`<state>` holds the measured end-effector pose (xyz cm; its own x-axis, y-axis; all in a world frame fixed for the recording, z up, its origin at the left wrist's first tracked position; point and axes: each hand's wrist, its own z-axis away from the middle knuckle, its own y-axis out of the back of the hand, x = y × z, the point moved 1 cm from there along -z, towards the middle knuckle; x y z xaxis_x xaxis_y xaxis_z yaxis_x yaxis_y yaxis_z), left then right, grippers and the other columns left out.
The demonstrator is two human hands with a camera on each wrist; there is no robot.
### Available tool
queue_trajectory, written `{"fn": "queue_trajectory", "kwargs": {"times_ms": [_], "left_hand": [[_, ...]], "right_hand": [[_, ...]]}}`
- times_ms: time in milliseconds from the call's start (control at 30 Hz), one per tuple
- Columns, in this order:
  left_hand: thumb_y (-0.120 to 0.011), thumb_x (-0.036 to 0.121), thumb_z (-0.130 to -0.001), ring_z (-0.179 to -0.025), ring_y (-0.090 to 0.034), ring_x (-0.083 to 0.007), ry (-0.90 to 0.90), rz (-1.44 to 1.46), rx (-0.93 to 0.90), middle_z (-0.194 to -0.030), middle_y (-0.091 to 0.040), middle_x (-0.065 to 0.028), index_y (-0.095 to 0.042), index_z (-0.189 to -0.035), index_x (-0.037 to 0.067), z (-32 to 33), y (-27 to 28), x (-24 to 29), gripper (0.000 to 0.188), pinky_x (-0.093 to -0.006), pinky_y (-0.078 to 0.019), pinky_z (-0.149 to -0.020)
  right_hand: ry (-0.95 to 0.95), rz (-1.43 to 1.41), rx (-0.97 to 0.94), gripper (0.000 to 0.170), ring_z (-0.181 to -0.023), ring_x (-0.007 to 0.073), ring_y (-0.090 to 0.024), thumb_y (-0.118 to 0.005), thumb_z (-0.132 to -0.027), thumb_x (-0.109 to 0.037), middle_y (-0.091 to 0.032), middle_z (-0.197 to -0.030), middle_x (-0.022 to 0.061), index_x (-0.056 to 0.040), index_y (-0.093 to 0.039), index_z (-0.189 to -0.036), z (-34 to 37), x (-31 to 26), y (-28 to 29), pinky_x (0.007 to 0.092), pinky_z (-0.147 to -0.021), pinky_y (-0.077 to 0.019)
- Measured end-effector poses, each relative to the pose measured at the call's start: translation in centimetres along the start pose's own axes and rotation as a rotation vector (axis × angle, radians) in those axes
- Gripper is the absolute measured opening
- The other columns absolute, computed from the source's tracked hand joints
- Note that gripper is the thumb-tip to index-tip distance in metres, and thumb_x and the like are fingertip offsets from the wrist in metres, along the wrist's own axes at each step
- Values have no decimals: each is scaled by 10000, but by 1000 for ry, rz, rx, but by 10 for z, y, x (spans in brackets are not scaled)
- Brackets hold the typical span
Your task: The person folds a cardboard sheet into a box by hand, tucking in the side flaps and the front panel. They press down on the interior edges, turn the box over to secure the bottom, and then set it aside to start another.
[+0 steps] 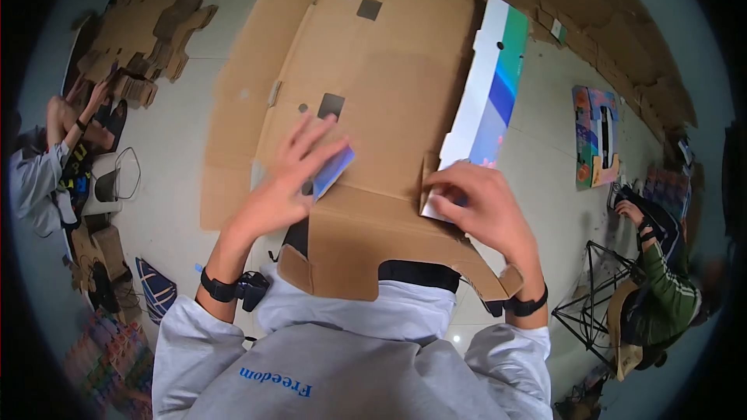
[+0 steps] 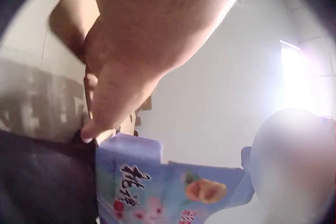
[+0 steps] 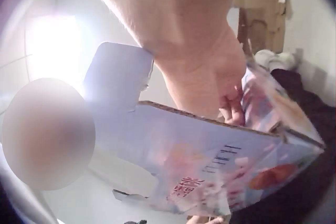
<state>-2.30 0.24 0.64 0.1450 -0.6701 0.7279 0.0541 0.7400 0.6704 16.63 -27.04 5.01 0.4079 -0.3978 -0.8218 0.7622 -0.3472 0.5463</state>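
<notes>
A large brown cardboard box (image 1: 389, 78) lies partly folded, inner side up, with square cut-outs. Its right side wall (image 1: 475, 93) stands raised, showing white, green and blue print. My left hand (image 1: 284, 183) has its fingers spread over the near left corner, beside a small blue-purple flap (image 1: 333, 173); in the left wrist view the hand (image 2: 126, 71) touches the edge above the printed front panel (image 2: 173, 187). With curled fingers my right hand (image 1: 486, 206) grips the near right corner. The right wrist view shows this hand (image 3: 210, 77) behind the printed front panel (image 3: 189, 155), its fingertips partly hidden.
The front panel (image 1: 350, 253), with a curved cut-out, reaches toward my waist. Flat cardboard (image 1: 156, 31) lies at the far left. Seated people are at both sides. A printed piece (image 1: 595, 136) lies on the floor at the right, above a black wire frame (image 1: 595, 295).
</notes>
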Motion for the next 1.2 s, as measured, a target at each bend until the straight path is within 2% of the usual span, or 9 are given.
{"fn": "queue_trajectory", "kwargs": {"times_ms": [133, 267, 300, 367, 467, 700, 867, 1033, 1200], "left_hand": [[-791, 161, -925, -1683, -147, -428, 326, -265, 94, -1821, -278, -79, -501, -1656, 202, 31, 15, -34, 788, -539, -230, -1350], [-682, 155, -1040, -1531, -495, -320, 455, 112, 360, -1665, -510, -172, -497, -1649, 146, 64, 33, -98, 636, -469, -453, -1224], [-674, 148, -1049, -1473, -548, -289, 578, 373, 379, -1621, -552, -167, -492, -1650, 129, 86, 45, -107, 627, -439, -488, -1178], [-657, 135, -1068, -1357, -654, -226, 819, 898, 389, -1535, -637, -157, -481, -1651, 93, 97, 60, -109, 610, -377, -556, -1086], [-652, 17, -1026, -1282, -693, -189, 569, 1158, 533, -1485, -674, -130, -466, -1657, 71, 109, 70, -104, 660, -322, -579, -1019], [-754, -65, -855, -1358, -644, -229, 136, 272, 532, -1550, -627, -130, -462, -1661, 77, 75, 68, -18, 869, -369, -548, -1087], [-825, 61, -855, -1242, -612, -229, 287, 201, 430, -1328, -632, -102, -588, -1533, 20, 75, 88, -18, 719, -354, -478, -1096], [-807, 55, -792, -734, -476, -217, -89, -136, 476, -898, -488, -85, -758, -1362, 111, 48, 79, 57, 575, -345, -474, -665], [-863, 239, -835, -662, -547, -211, -220, -303, 29, -882, -437, -67, -845, -1103, 211, 24, 65, 87, 270, -354, -452, -483]], "right_hand": [[-146, 164, 157, 333, -1161, 298, -672, -845, -820, -45, -643, -1273, 152, -118, -818, -1144, 32, 22, 15, 428, -923, -585], [-168, 108, 529, 959, -1444, 346, -528, -903, -809, -80, -490, -1572, 144, -83, -444, -1652, 52, 76, -1, 452, -1165, -499], [-298, -577, 472, 1080, -1541, 294, -438, -856, -903, -95, -443, -1657, 118, -56, -184, -1748, 56, 72, -22, 440, -1255, -401], [-370, -926, 373, 1013, -1551, 266, -427, -805, -960, -103, -422, -1682, 112, -68, -178, -1755, 61, 97, -42, 421, -1272, -368], [-388, -1051, 312, 917, -1540, 235, -438, -731, -1027, -113, -415, -1694, 105, -71, -177, -1757, 58, 87, -52, 391, -1259, -380], [-373, -914, 315, 913, -1495, 226, -480, -735, -995, -84, -445, -1657, 126, -55, -207, -1739, 55, 65, -49, 379, -1229, -410], [-400, -957, 306, 913, -1494, 221, -477, -736, -976, -73, -470, -1635, 128, -47, -230, -1734, 61, 31, -38, 374, -1225, -411], [-451, -989, 291, 941, -1498, 226, -467, -750, -945, -46, -475, -1630, 128, -34, -228, -1728, 68, 21, -38, 385, -1254, -367], [-493, -924, 234, 970, -1498, 235, -459, -759, -918, -35, -471, -1628, 134, -53, -223, -1726, 63, 37, -32, 401, -1257, -360]]}}
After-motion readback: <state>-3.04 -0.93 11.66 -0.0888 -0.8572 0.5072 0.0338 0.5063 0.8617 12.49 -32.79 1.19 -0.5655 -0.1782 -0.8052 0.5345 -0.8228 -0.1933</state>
